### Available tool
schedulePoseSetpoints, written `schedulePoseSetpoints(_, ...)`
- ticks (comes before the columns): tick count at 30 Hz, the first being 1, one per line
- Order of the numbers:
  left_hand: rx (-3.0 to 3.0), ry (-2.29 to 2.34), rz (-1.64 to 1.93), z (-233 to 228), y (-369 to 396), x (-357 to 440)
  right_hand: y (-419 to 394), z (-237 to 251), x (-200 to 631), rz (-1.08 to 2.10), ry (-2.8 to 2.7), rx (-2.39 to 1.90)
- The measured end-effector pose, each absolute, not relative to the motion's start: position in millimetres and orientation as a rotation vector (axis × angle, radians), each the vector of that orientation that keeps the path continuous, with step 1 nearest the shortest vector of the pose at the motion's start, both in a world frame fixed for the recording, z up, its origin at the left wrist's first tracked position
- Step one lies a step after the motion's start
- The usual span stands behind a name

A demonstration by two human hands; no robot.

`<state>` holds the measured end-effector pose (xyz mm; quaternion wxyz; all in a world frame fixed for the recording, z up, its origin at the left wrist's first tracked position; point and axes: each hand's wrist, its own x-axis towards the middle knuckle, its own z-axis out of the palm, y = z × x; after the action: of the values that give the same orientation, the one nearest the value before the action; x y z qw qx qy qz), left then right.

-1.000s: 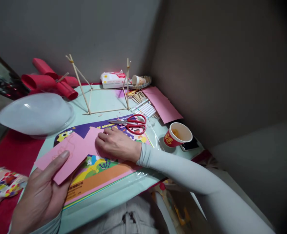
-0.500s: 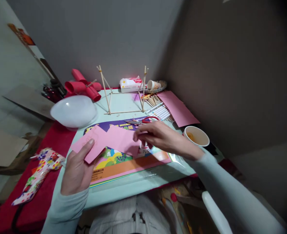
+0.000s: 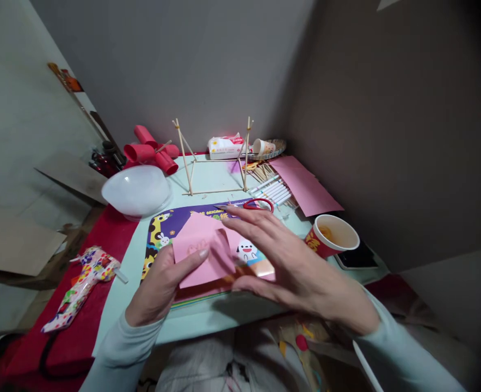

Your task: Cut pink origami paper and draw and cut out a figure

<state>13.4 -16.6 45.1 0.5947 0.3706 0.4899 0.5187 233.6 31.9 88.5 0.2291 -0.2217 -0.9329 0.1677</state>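
My left hand (image 3: 161,286) holds a pink paper piece (image 3: 202,250) by its lower left edge, thumb on top. My right hand (image 3: 293,261) has spread fingers at the paper's right edge, and its thumb seems to touch the lower corner. Both hover just above a colourful origami paper pack (image 3: 175,220) lying on the pale green table (image 3: 208,174). Red-handled scissors (image 3: 252,205) lie just beyond my right fingertips.
A red paper cup (image 3: 332,235) stands right of my hand on a dark phone (image 3: 357,258). Behind are a stick frame (image 3: 216,158), markers (image 3: 271,189), a pink sheet (image 3: 306,185), red paper tubes (image 3: 150,149), a white dome (image 3: 136,190) and a tissue pack (image 3: 226,147). A patterned glue gun (image 3: 83,283) lies left.
My right hand lifted off the paper pack and came toward me. Both hands brought the pink paper in over the pack's near edge. The view swung left.
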Motion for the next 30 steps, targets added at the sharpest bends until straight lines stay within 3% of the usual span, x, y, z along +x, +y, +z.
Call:
schedulePoseSetpoints(5,1.053,1.268,1.063,45,-13,17,38,60,212,0.461,-2.652,-0.531)
schedulePoseSetpoints(11,0.744,1.199,1.38,45,-15,42,26,30,214,0.579,-2.307,-0.835)
schedulePoseSetpoints(21,0.738,1.476,1.391,20,-9,66,6,19,213,0.591,-2.103,-0.898)
schedulePoseSetpoints(30,0.668,1.284,1.389,32,-8,55,6,42,336,-0.286,-2.025,-1.393)
